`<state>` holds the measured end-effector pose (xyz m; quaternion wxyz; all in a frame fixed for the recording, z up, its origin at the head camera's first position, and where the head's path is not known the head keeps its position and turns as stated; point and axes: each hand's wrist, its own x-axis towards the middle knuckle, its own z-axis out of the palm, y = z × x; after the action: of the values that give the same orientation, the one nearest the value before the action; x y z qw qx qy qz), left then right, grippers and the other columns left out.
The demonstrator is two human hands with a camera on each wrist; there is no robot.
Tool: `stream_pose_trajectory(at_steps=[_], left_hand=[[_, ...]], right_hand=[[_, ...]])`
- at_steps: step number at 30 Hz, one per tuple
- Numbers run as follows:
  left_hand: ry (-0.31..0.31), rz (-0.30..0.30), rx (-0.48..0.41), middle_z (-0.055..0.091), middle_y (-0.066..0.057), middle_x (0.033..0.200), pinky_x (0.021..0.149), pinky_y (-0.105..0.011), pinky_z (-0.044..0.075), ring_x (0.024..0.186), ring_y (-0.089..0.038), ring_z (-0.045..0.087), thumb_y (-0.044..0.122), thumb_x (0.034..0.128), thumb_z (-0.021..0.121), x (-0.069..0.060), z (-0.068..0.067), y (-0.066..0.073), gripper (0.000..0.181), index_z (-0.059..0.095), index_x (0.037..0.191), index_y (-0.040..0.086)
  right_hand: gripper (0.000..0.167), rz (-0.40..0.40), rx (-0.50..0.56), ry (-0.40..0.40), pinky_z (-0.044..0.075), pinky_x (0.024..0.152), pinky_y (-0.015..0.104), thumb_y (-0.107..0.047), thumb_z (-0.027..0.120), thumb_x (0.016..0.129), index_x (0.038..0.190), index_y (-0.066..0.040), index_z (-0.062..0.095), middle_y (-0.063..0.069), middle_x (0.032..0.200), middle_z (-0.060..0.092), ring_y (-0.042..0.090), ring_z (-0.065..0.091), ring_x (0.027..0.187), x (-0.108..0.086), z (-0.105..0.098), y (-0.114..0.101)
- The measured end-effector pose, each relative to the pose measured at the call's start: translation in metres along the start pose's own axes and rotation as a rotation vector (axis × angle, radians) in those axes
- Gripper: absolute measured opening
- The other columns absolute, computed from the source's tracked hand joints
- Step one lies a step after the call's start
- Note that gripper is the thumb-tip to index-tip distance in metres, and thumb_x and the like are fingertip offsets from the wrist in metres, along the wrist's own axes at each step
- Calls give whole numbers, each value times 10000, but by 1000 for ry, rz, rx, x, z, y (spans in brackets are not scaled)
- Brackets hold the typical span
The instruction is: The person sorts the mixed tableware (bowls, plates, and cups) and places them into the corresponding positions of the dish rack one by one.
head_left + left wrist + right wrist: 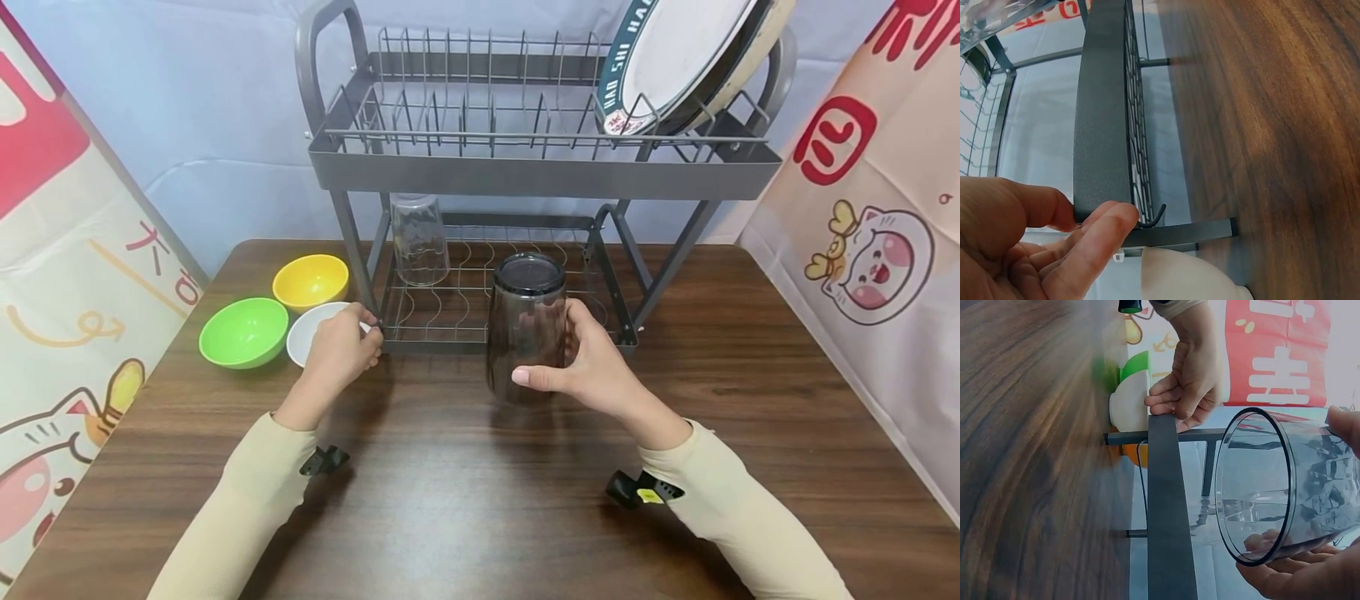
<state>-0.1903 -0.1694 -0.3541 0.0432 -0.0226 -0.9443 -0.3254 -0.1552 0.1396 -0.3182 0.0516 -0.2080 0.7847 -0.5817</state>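
The right hand (pixel 600 367) grips a dark, see-through glass (pixel 527 333) from its right side, thumb across the front. The glass is upside down in front of the rack's lower shelf; in the right wrist view the rim of the glass (pixel 1257 487) is clear of the wooden surface. The left hand (pixel 341 350) pinches the front left corner of the lower shelf (pixel 435 346), seen closely in the left wrist view, where the fingers (pixel 1094 250) hold the end of the grey bar (pixel 1104 119). A clear glass (pixel 420 242) stands upside down on the lower shelf, at its left.
Green (pixel 244 333), yellow (pixel 311 281) and white (pixel 315 329) bowls stand left of the rack, the white one partly behind the left hand. Plates (pixel 678 62) lean in the upper tier (pixel 540 175) at the right. The wooden table (pixel 450 500) extends in front.
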Motion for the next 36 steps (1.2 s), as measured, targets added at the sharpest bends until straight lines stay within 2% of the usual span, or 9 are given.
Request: stream_pose_trajectory(at_steps=[5,11,18,25,28,32,36], left_hand=[[-17,-13,11,633,-30,604,541,-309,447,480,-108,601,51,826,490,1,0,1,194,554,991,-29],[-32,-24,20,631,-34,608,533,-306,450,482,-110,601,49,832,493,2,-1,2,163,537,977,-11],[-44,-27,20,630,-47,610,519,-297,453,485,-117,602,39,833,491,3,-1,3,148,526,967,-13],[-50,-35,11,633,-55,621,506,-288,454,494,-123,605,43,829,495,3,-1,1,163,525,979,-15],[-50,-33,6,634,-59,625,506,-289,456,496,-127,606,46,829,496,3,-1,0,164,524,979,-14],[-57,-30,-2,637,-67,634,507,-290,461,494,-128,606,46,831,497,4,-1,0,165,522,980,-18],[-59,-34,8,637,-74,644,508,-296,459,498,-130,603,46,841,495,4,0,0,165,515,991,-22]], right_hand=[[738,-15,9,15,460,833,350,-83,798,690,1283,-50,360,71,1225,534,206,559,1041,4,-2,1],[684,-26,86,62,468,827,328,-67,778,722,1287,-32,393,103,1202,525,235,551,1048,10,-3,-1],[597,13,145,98,429,847,297,-139,726,787,1291,-56,415,117,1190,508,233,520,1038,19,-9,-5],[641,82,57,78,415,830,363,-198,737,772,1300,-67,398,98,1175,503,232,497,1011,29,-11,-8],[646,75,53,82,426,784,361,-160,751,747,1286,-60,409,104,1143,504,241,496,963,34,-10,-10],[653,56,104,84,446,773,342,-96,747,734,1292,-50,411,109,1153,501,243,513,974,42,-8,-13],[686,53,85,105,440,767,335,-84,750,724,1318,-56,408,98,1167,491,229,493,978,50,-8,-16]])
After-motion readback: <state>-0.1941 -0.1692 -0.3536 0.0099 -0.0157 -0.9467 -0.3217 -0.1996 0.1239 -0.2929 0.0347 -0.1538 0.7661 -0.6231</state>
